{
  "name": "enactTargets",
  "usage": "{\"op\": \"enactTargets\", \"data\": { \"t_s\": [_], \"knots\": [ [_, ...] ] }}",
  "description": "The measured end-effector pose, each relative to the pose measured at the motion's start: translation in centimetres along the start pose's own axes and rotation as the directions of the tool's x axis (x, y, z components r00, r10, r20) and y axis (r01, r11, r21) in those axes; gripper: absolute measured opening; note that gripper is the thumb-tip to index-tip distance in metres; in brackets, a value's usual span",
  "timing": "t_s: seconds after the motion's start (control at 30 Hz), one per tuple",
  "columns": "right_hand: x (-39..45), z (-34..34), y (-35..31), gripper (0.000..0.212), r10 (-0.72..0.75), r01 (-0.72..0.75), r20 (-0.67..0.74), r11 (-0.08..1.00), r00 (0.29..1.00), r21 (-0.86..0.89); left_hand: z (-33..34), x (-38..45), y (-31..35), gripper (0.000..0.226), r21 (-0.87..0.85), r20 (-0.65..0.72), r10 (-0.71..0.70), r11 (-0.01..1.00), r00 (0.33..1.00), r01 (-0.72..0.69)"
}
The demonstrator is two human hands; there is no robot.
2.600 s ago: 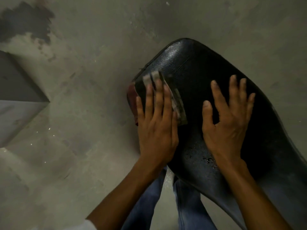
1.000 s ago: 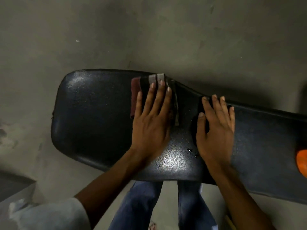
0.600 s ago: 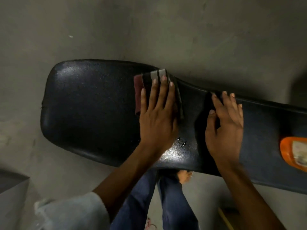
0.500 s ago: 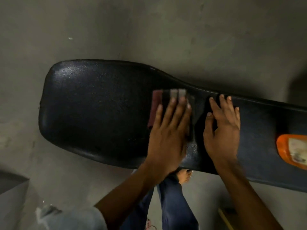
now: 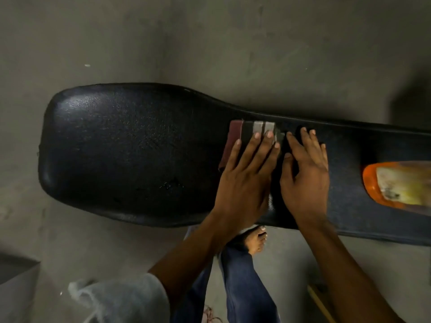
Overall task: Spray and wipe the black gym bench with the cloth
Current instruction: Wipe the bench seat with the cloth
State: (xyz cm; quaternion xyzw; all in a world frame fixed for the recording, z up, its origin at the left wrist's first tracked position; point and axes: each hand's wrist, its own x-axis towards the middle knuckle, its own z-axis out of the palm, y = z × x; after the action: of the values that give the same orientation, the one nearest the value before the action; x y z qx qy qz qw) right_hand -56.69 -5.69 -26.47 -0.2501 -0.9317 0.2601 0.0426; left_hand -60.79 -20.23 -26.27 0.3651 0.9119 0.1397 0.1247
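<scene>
The black gym bench [image 5: 121,150] lies across the view, wide at the left and narrow at the right. Its surface is shiny, with a few droplets near the front edge. A folded cloth [image 5: 247,131], dark with maroon and grey stripes, sits where the pad narrows. My left hand [image 5: 245,180] presses flat on the cloth, fingers spread and covering most of it. Close beside it, my right hand [image 5: 305,176] rests flat on the bare pad and holds nothing. An orange spray bottle [image 5: 396,185] lies on the bench at the right edge.
Grey concrete floor [image 5: 210,38] surrounds the bench. My bare foot [image 5: 256,238] and blue jeans show below the bench's near edge. A grey block [image 5: 16,283] sits at the lower left, and a wooden stick [image 5: 319,301] lies at the lower right.
My left hand slid the cloth rightward along the bench from the wide end toward the narrow part, ending next to my right hand. The view turned, bringing the orange bottle into sight.
</scene>
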Motion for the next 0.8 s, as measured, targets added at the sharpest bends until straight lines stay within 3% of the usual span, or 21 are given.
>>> {"op": "enactTargets", "data": {
  "t_s": [0.1,0.3,0.43,0.53,0.6,0.7,0.8],
  "knots": [
    [0.0,-0.4,1.2,0.05,0.0,0.0,-0.04,1.0,0.999,-0.005,-0.4,0.2,-2.0,0.079,0.044,-0.012,0.044,0.998,0.999,-0.043],
    [-0.3,0.1,3.4,0.048,-0.033,0.034,-0.096,0.999,0.995,0.001,-0.7,6.1,-1.7,0.068,0.042,-0.102,-0.232,0.971,0.967,0.237],
    [-0.5,-0.8,3.7,0.045,0.042,-0.016,-0.162,0.988,0.986,0.154,1.0,4.4,3.7,0.076,0.046,0.005,-0.013,0.999,1.0,0.013],
    [-0.7,-1.6,4.4,0.045,0.104,-0.076,-0.159,0.982,0.982,0.175,1.2,3.0,3.7,0.073,0.041,0.048,0.144,0.988,0.988,-0.146],
    [-0.8,-1.6,5.0,0.048,0.115,-0.084,-0.159,0.977,0.981,0.195,0.7,4.1,1.5,0.066,0.047,-0.007,0.083,0.995,0.996,-0.083],
    [-0.9,-1.1,5.3,0.051,0.113,-0.074,-0.168,0.972,0.979,0.221,-0.1,7.2,-0.4,0.064,0.056,-0.081,-0.118,0.991,0.99,0.123],
    [-0.9,-1.0,5.4,0.05,0.131,-0.081,-0.169,0.959,0.977,0.272,0.9,8.0,2.5,0.066,0.04,-0.079,-0.105,0.993,0.991,0.108]
  ]
}}
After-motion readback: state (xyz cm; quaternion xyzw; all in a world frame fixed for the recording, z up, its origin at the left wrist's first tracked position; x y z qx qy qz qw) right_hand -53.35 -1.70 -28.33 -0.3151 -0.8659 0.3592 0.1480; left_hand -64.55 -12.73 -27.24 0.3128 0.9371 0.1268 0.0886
